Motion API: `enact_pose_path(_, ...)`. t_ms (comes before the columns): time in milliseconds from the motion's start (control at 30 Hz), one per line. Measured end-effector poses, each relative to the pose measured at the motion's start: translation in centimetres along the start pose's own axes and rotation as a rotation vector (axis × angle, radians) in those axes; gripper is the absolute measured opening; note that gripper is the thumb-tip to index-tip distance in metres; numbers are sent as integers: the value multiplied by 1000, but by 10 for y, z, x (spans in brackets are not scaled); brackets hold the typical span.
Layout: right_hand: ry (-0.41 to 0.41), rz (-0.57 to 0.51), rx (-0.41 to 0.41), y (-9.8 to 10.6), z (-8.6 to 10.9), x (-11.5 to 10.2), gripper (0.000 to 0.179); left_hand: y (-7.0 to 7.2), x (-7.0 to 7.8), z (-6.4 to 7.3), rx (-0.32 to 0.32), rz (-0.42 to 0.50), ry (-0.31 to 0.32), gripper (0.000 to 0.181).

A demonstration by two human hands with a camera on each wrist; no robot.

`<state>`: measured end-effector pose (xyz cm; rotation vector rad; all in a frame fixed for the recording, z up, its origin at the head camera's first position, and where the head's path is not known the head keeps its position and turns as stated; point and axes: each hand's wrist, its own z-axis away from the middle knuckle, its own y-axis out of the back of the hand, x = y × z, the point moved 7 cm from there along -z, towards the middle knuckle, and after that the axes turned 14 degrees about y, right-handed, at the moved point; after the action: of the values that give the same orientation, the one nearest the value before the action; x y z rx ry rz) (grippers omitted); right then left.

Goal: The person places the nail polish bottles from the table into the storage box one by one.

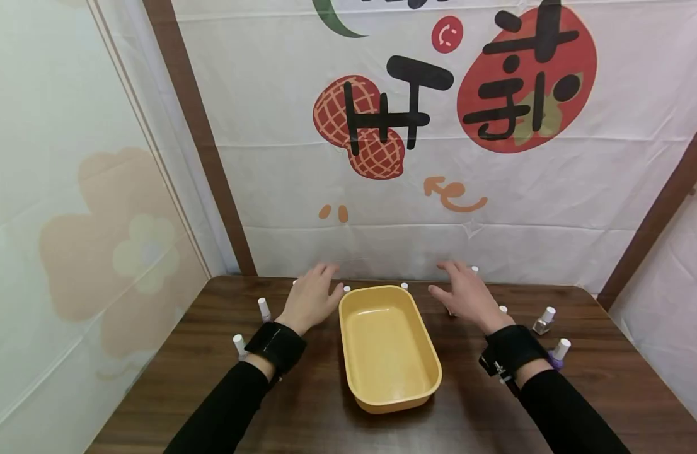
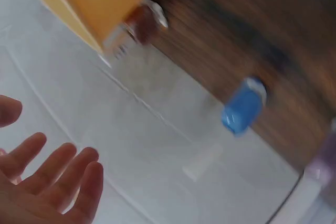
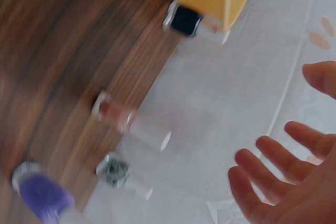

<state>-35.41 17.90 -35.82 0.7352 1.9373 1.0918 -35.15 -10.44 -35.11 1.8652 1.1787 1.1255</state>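
I'm hovering left hand (image 1: 310, 301) and right hand (image 1: 469, 297) either side of yellow tray (image 1: 389, 353), fingers spread, pinching nothing. Small bottles (image 1: 544, 321) standing around tray on table (image 1: 303, 410), none lying inside; all work seemingly remaining.

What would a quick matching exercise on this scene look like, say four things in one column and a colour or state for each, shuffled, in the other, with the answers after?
Things:
1. Tray
2. Table
3. Right hand
4. Wristbands

Colours and states:
A. Brown, with a wood grain
B. Black, strapped on
C. Yellow, open-topped
D. Bare, holding nothing

Right pairs: 1-C, 2-A, 3-D, 4-B
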Motion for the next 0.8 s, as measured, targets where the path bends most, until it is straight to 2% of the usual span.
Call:
enact_pose_path(133, -36, -117, -41, -7, 11, -6, 58, -8, 1, 5, -53, 92, 39, 31)
enact_pose_path(233, -18, -153, -71, -14, 19, -15, 46, -17, 3, 10, -89, 107, 28, 29)
enact_pose_path(333, 5, -165, -113, -23, 25, -25, 37, -24, 5, 15, -92, 100, -13, 29)
enact_pose_path(467, -1, -174, -175, -35, 33, -35, 38, -31, 6, 22, -82, 90, -49, 30)
enact_pose_path(800, -92, -189, -218, -56, 49, -38, 32, -46, 3, 27, -172, 85, 14, 33)
